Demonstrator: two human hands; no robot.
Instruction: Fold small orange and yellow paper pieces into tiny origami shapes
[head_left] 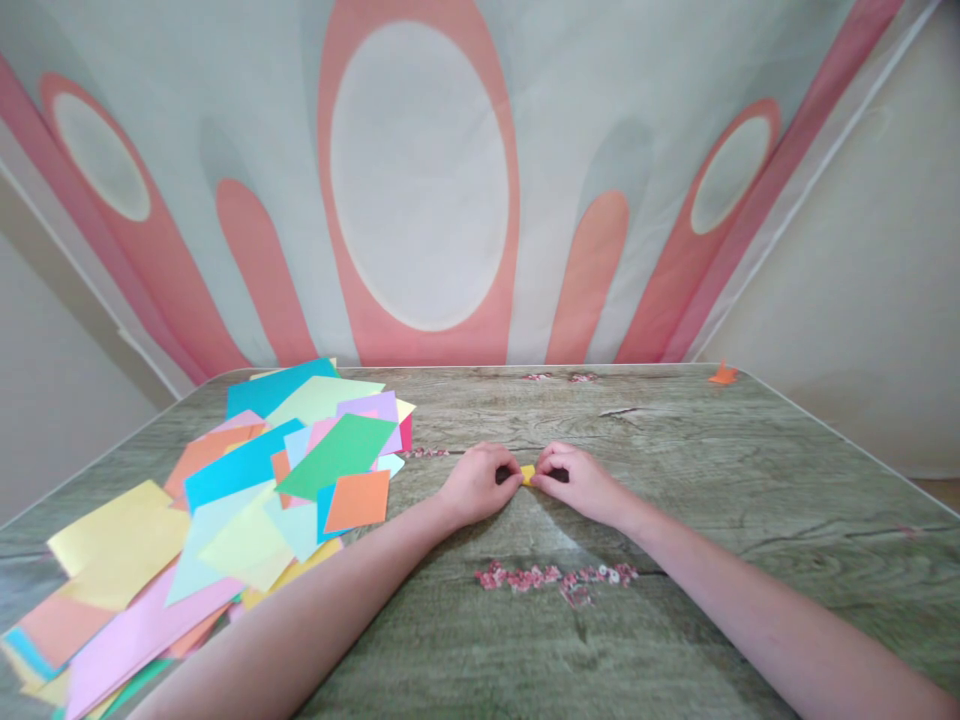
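A small piece of yellow paper [528, 475] is pinched between my two hands, just above or on the table near its middle. My left hand [482, 484] has its thumb and fingertips closed on the paper's left end. On the right end, the fingertips of my right hand [581, 484] are pressed together in the same way. Most of the paper is hidden by my fingers, so its folds cannot be made out.
Loose coloured paper sheets [247, 530] lie in an overlapping heap on the left. The wood-patterned table [750, 480] bears a printed pink blossom band [555, 578]. At the far right corner stands a small orange folded paper shape [723, 374]. A pink-and-grey patterned backdrop [420, 345] rises behind.
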